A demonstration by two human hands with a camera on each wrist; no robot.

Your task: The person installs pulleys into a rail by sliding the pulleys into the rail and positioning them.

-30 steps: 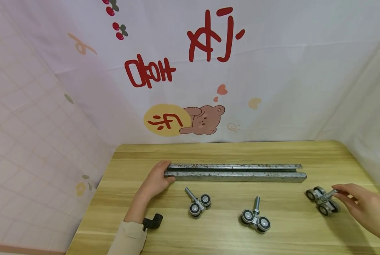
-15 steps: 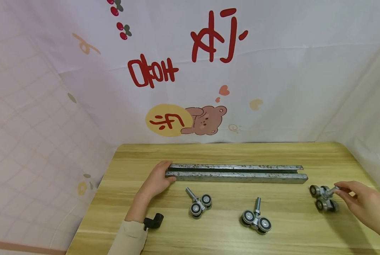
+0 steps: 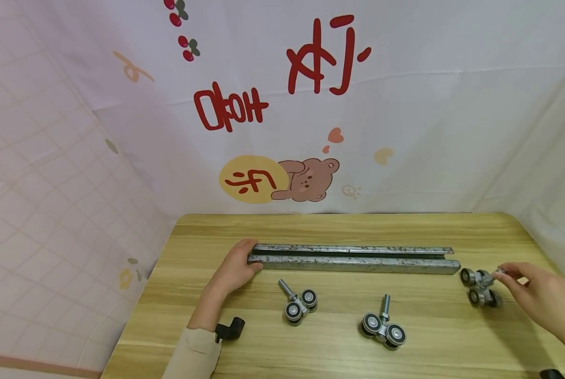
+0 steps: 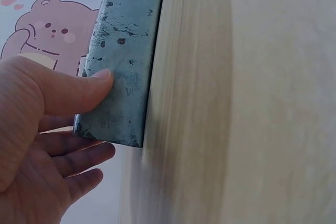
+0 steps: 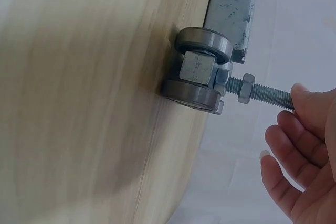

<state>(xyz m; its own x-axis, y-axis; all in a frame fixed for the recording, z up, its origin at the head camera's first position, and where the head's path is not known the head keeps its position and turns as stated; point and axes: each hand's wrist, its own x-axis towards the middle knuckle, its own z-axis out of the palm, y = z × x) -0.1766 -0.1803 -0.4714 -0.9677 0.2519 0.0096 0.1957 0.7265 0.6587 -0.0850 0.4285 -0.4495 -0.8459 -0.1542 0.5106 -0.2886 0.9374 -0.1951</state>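
A galvanized steel channel rail (image 3: 358, 265) with a lengthwise slot lies across the table. My left hand (image 3: 235, 268) grips its left end; in the left wrist view the thumb (image 4: 84, 90) presses the rail's side (image 4: 123, 66). At the other end, my right hand (image 3: 540, 295) pinches the threaded bolt (image 5: 270, 95) of a roller trolley (image 3: 482, 288) between thumb and fingertips. The trolley's wheels stand close to the rail's right end, and the bolt points up toward the hand. In the right wrist view, a wheel (image 5: 205, 43) overlaps the rail's end (image 5: 231, 9).
Two more roller trolleys lie in front of the rail, one left of centre (image 3: 300, 307) and one right of centre (image 3: 383, 329), their bolts pointing away. A printed white cloth (image 3: 405, 105) rises behind the wooden table (image 3: 339, 229).
My right hand has brought the trolley farther back and closer in line with the rail's right end. The left hand keeps its grip on the rail, and the view has shifted slightly.
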